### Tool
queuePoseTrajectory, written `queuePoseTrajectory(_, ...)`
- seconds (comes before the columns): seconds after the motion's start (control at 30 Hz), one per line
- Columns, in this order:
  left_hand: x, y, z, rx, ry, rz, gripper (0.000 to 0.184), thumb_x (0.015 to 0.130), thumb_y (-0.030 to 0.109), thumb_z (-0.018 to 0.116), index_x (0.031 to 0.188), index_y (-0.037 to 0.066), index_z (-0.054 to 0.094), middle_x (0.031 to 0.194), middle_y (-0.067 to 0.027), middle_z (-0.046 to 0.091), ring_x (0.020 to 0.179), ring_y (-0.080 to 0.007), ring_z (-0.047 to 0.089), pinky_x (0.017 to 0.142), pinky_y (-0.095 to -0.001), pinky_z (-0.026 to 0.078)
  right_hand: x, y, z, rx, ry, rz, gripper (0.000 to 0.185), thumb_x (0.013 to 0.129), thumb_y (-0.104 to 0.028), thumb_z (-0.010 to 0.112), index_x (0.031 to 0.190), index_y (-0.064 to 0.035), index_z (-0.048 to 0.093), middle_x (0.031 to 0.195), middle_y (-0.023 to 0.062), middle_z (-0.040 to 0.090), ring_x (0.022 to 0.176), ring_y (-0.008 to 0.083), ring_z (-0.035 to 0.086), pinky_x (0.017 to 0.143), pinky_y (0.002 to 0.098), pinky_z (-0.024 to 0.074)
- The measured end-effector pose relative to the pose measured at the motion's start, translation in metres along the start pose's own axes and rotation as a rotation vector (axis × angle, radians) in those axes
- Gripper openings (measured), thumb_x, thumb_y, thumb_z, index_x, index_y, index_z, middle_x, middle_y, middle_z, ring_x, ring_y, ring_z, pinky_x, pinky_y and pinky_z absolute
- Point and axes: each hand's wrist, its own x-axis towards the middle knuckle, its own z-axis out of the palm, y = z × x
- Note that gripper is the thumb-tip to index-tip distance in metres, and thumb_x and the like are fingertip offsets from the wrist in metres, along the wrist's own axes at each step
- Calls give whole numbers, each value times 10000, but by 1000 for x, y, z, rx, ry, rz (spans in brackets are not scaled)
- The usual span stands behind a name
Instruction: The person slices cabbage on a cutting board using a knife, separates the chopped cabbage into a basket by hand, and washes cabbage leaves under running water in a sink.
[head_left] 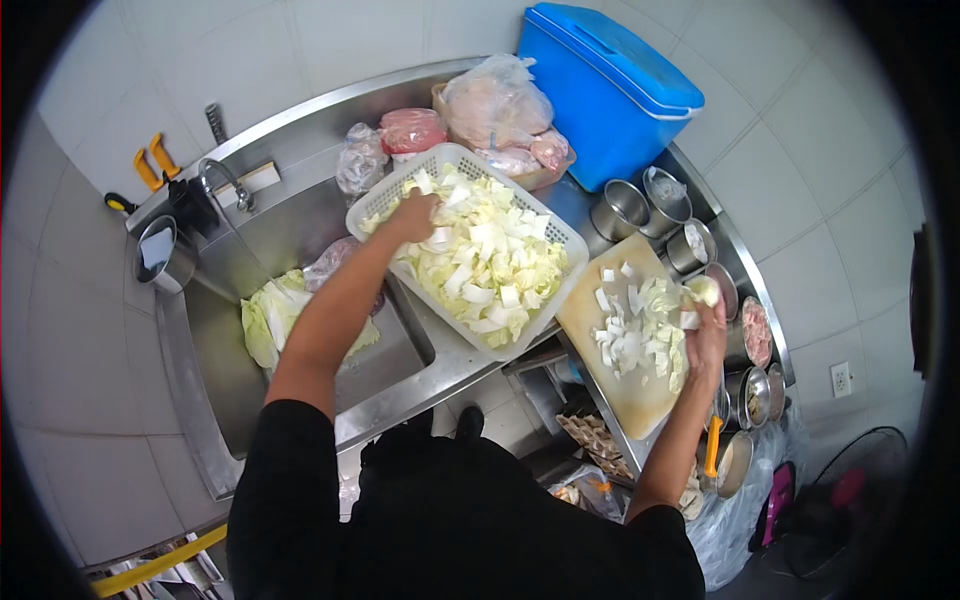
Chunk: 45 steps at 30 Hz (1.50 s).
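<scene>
My left hand [414,219] reaches into a white perforated basket [530,347] heaped with chopped pale-green and white cabbage pieces [490,255]. It touches the cabbage near the far left corner, its fingertips hidden among the pieces. Over the right edge of a cutting board [640,405], my right hand [707,338] is closed around a chunk of cabbage [704,291]. Cut cabbage [655,330] lies scattered across the board to the left of that hand. An orange-handled tool, probably a knife [713,447], is beside my right forearm.
The steel sink [225,365] at left holds larger cabbage leaves [275,315] under a faucet [232,190]. Bagged meat [412,130] and a blue cooler [610,90] stand behind the basket. Several metal pots [620,208] line the counter's right side.
</scene>
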Motion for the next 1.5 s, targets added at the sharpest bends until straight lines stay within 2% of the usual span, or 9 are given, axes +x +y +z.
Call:
queuePoseTrajectory(0.13,22,18,16,-32,198,-20,308,770,183,648,1033,26,625,1039,-223,619,1023,-365,586,937,-461,452,5,28,108,62,-209,110,465,900,11,537,1357,-22,457,1195,107,599,965,201,638,769,300,542)
queuePoseTrajectory(0.4,-34,57,-22,-226,308,-74,320,841,253,605,1058,22,649,1309,-271,434,1041,-434,583,917,-469,479,7,108,254,57,-535,454,396,941,-107,495,1321,-6,443,1268,147,567,1105,329,615,768,323,532)
queuePoseTrajectory(0.5,-36,54,-6,-104,691,55,286,870,256,583,1027,28,654,1278,-245,508,988,-420,608,900,-449,485,22,127,271,228,-663,615,398,947,-133,478,1324,-9,454,1294,148,559,1127,295,608,767,324,522)
queuePoseTrajectory(0.63,-53,62,-26,-629,176,-20,369,926,329,571,1107,11,616,1015,-157,668,876,-293,645,777,-415,544,29,136,299,268,-666,678,387,946,-135,478,1313,-13,467,1227,128,590,1071,253,625,784,335,521)
queuePoseTrajectory(0.7,-64,70,-16,-1391,-90,9,382,955,323,557,1120,-19,598,1017,-105,650,834,-211,637,675,-359,576,38,150,304,56,-705,548,359,946,-139,484,1284,-18,492,1133,108,620,984,223,634,790,338,522)
queuePoseTrajectory(0.8,-52,67,9,-1360,69,-9,319,950,258,582,1109,-18,593,1017,-75,631,822,-150,626,646,-333,595,26,130,318,-476,-692,255,307,914,-204,604,1177,-47,580,1014,45,655,859,128,611,751,284,498)
queuePoseTrajectory(0.93,-63,82,-10,-1202,260,-121,285,917,236,642,1057,-10,610,918,-52,629,751,-116,608,603,-251,526,47,165,317,-354,-630,207,327,862,-136,662,1165,-30,602,942,33,680,774,101,602,653,255,481)
queuePoseTrajectory(1.3,-51,83,-13,-1281,290,-194,257,874,127,658,1093,-6,631,923,-39,662,814,-87,603,704,-240,483,46,150,313,-728,-743,-107,351,801,-193,678,1091,-5,622,981,191,680,901,283,663,803,351,502)
queuePoseTrajectory(1.5,-44,87,-41,-542,399,-93,340,821,88,662,1134,-27,597,976,-99,673,879,-163,634,788,-287,502,55,135,303,-526,-710,-122,391,772,-162,652,1130,-5,628,906,155,692,764,219,643,734,328,500)
